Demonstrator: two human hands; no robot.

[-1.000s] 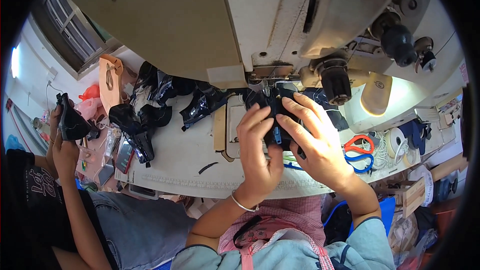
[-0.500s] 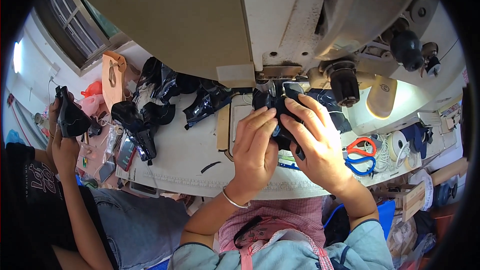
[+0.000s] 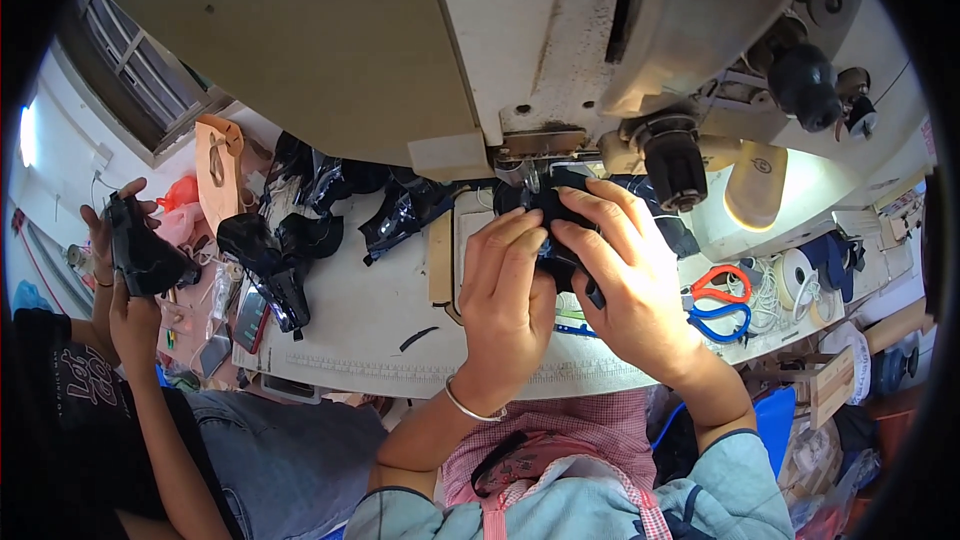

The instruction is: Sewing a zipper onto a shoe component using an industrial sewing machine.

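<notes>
**Workpiece (image 3: 553, 202), black, beneath sewing machine (image 3: 520, 40)**

Clamped in left hand (image 3: 505, 285) and right hand (image 3: 632, 280), over the bench (image 3: 350, 325). Past the bench's left end, brown paper bag (image 3: 218, 165), upright, near red plastic bag (image 3: 180, 192) and pink plastic bag (image 3: 182, 224); contents impossible to make out.

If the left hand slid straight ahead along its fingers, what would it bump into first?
The left hand appears to be touching the black piece, so that comes first. Beyond it, the line seems to meet the sewing machine's metal foot, though depth there is hard to judge.
</notes>
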